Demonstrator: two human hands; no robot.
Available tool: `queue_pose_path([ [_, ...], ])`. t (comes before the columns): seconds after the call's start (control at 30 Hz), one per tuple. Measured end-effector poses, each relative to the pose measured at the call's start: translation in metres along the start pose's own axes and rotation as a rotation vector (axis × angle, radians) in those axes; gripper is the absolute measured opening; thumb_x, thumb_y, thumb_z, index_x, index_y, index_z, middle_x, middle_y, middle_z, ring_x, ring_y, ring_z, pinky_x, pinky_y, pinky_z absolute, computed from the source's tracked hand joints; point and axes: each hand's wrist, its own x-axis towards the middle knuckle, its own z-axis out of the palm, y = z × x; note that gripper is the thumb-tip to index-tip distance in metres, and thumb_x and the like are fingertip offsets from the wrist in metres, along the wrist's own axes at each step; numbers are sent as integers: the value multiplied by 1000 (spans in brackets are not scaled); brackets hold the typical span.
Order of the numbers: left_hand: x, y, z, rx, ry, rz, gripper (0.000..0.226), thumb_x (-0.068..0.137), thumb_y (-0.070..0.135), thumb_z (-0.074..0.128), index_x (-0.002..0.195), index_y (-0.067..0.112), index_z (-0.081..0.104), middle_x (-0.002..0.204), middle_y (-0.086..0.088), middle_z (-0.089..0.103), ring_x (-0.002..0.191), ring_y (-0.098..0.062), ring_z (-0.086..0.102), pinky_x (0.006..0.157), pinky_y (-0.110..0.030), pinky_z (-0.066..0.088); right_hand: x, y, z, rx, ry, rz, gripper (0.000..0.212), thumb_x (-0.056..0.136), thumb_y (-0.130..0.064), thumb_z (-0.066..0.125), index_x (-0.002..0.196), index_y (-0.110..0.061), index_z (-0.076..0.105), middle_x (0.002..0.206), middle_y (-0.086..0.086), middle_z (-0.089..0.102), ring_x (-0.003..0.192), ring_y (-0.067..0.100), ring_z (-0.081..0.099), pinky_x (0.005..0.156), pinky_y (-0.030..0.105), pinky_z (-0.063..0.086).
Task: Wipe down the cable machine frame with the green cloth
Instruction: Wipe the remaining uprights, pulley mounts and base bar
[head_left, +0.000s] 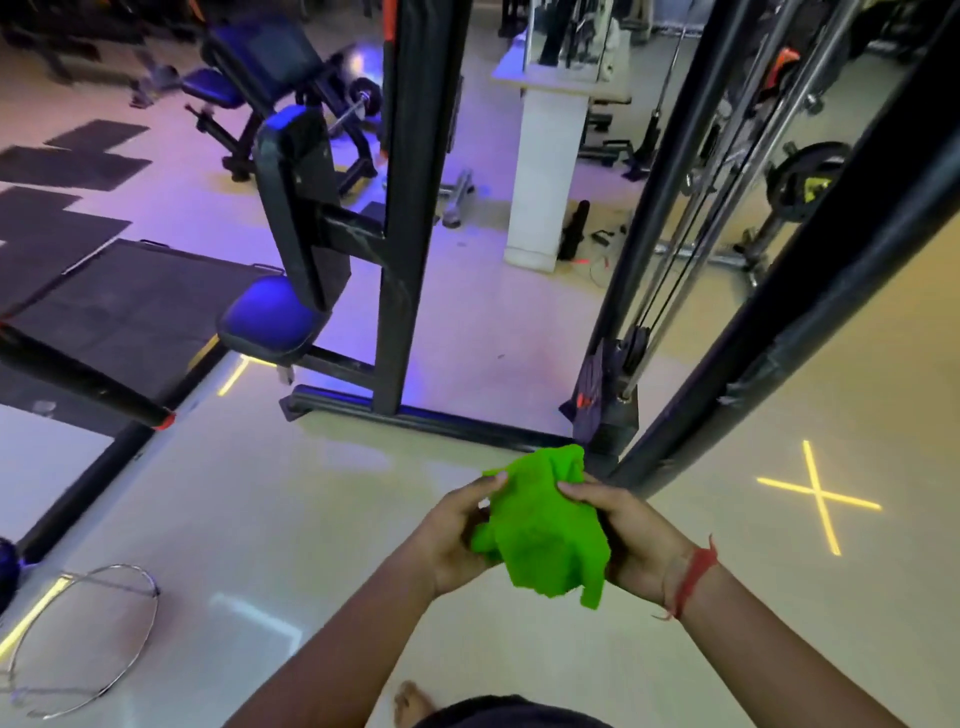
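Note:
A bright green cloth is bunched between both hands in front of my body, above the pale floor. My left hand grips its left side with the thumb on top. My right hand, with a red thread at the wrist, holds its right side, thumb pressed on the cloth. The black cable machine frame rises diagonally just beyond my right hand, with a second black upright and a floor bar ahead. Steel cables and a pulley sit near the frame's base.
A blue padded seat and back pad stand left of the upright. Black floor mats lie at the left. A metal ring lies on the floor at lower left. A white pillar and weight plates stand behind. My bare foot shows below.

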Motion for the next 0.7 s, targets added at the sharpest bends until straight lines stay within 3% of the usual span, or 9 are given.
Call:
queue_pose_path([
  [0.07, -2, 5, 7, 188, 55, 88, 30, 91, 15, 68, 119, 6, 67, 120, -21, 70, 104, -33, 68, 82, -38, 57, -7, 1, -8, -78, 93, 44, 37, 98, -33, 60, 131, -17, 66, 130, 16, 67, 123, 37, 62, 109, 58, 44],
  [0.13, -4, 13, 15, 331, 145, 225, 24, 88, 5, 70, 112, 2, 68, 112, -21, 73, 97, -31, 70, 76, -35, 58, -11, 0, -14, -189, 185, 37, 35, 96, -37, 62, 127, -20, 67, 122, 13, 71, 111, 32, 68, 97, 52, 54],
  [0.23, -20, 38, 37, 590, 157, 564, 24, 87, -10, 67, 107, 2, 70, 96, -8, 78, 84, -18, 73, 72, -29, 58, -12, -15, -21, -333, 208, -280, 22, 98, -15, 61, 117, -13, 73, 108, 14, 76, 85, 25, 72, 66, 33, 59],
  [0.33, -40, 60, 51, 778, 59, 821, 28, 84, -14, 67, 85, 12, 77, 76, 10, 73, 69, 0, 64, 63, -19, 55, -16, -45, -24, -417, 77, -548, 34, 92, 11, 58, 95, -13, 82, 90, 7, 78, 81, 15, 73, 71, 28, 60],
  [0.43, -44, 68, 49, 881, -51, 901, 44, 77, -20, 65, 72, 23, 75, 75, 21, 68, 73, 10, 59, 67, -11, 48, -13, -59, -25, -452, -10, -546, 52, 88, 18, 55, 74, -24, 83, 82, -2, 77, 78, 7, 73, 71, 22, 59],
  [0.53, -32, 80, 40, 925, -53, 904, 46, 73, -12, 64, 74, 32, 78, 76, 17, 69, 73, 2, 62, 67, -16, 48, -2, -67, -26, -519, -41, -572, 52, 90, 22, 52, 74, -16, 83, 81, -3, 77, 77, 5, 73, 70, 20, 58],
  [0.63, -23, 100, 36, 1117, -32, 1037, 64, 73, -22, 52, 83, 36, 77, 88, 18, 71, 84, -3, 68, 75, -21, 53, 12, -80, -23, -518, -55, -664, 54, 85, 35, 40, 76, -1, 79, 92, 0, 79, 91, 13, 74, 79, 24, 58],
  [0.7, -26, 117, 40, 1227, -37, 1161, 50, 74, -15, 49, 80, 28, 73, 91, 16, 69, 83, -10, 68, 68, -24, 52, 18, -91, -16, -521, -60, -789, 62, 78, 37, 39, 75, -9, 81, 103, 1, 77, 101, 18, 72, 86, 27, 57],
])
